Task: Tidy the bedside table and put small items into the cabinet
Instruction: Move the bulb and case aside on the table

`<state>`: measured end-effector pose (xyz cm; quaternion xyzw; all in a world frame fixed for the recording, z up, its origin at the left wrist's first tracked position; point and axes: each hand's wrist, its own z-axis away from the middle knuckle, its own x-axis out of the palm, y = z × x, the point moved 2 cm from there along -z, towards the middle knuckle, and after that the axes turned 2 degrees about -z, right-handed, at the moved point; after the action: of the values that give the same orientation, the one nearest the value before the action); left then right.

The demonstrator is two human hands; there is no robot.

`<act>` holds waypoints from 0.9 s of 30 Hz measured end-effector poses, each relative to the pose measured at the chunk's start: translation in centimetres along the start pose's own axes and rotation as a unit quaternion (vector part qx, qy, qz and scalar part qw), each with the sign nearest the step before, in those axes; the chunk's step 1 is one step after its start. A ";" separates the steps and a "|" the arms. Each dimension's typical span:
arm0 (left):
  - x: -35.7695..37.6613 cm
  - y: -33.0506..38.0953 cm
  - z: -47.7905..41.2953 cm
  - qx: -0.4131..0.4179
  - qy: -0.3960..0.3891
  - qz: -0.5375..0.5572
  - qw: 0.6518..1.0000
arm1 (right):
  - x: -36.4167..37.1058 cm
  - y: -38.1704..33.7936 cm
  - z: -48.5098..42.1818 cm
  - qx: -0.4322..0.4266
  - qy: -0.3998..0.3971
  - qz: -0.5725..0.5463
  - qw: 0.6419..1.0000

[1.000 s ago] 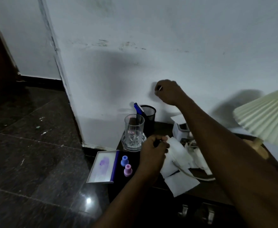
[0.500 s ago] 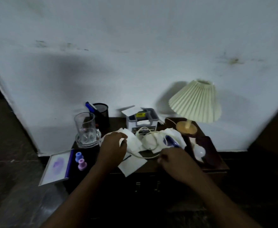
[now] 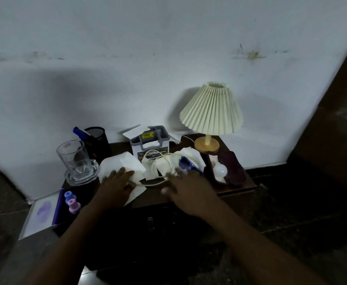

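My left hand (image 3: 117,187) lies flat-fingered on the tissue (image 3: 125,163) at the table's (image 3: 233,189) near left, so I bunch it gently, keeping my right hand (image 3: 189,195), spread and seemingly empty, off the cord (image 3: 154,183).

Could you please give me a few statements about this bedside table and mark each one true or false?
1. The left hand lies flat on white tissue. True.
2. The glass lies on its side. False: it stands upright.
3. The lamp stands right of the box. True.
4. The right hand grips the blue pen. False: the pen stands in the black holder, and the hand is open with its fingers spread.
5. The bulb sits inside the glass. False: it lies near the lamp's base.
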<state>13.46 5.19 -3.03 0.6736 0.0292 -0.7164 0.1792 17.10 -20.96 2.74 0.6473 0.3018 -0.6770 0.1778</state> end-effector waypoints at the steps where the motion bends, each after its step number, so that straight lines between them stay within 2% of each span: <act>1: -0.1 -0.2 -0.2 -0.001 -0.003 0.005 1.000 | -1.5 1.4 -0.1 0.030 0.072 0.010 0.997; 3: -0.3 -0.1 -0.1 -0.011 -0.001 0.024 1.000 | -4.0 5.4 0.2 0.144 0.171 0.031 0.974; 6: -0.8 1.4 0.4 -0.014 0.041 0.009 0.999 | -4.7 11.8 1.9 0.314 0.140 0.015 0.939; 8: -1.5 3.2 1.1 0.029 0.108 -0.009 0.994 | -4.1 14.7 2.5 0.364 0.118 -0.024 0.923; 11: -2.3 7.0 2.0 0.149 0.216 0.010 0.965 | -3.1 16.9 2.3 0.358 0.102 -0.096 0.923; 12: -2.1 8.4 2.1 0.173 0.215 0.004 0.961 | -3.0 17.1 2.2 0.348 0.095 -0.114 0.926; 14: -1.2 11.3 2.4 0.199 0.163 -0.028 0.966 | -2.9 17.4 2.1 0.332 0.078 -0.142 0.929; 18: 1.8 17.1 2.1 0.254 0.110 -0.081 0.957 | -3.2 18.8 3.1 0.339 0.072 -0.188 0.919; 24: 2.6 21.4 0.5 0.202 0.090 -0.104 0.970 | -5.2 20.8 5.7 0.346 0.122 -0.188 0.911; 27: 2.1 21.3 0.5 0.188 0.115 -0.125 0.967 | -6.0 20.9 6.4 0.333 0.166 -0.181 0.910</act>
<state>19.25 -15.32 -0.76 0.7643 -0.0017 -0.6433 -0.0458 25.97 -41.66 4.76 0.7062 0.1958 -0.6416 -0.2263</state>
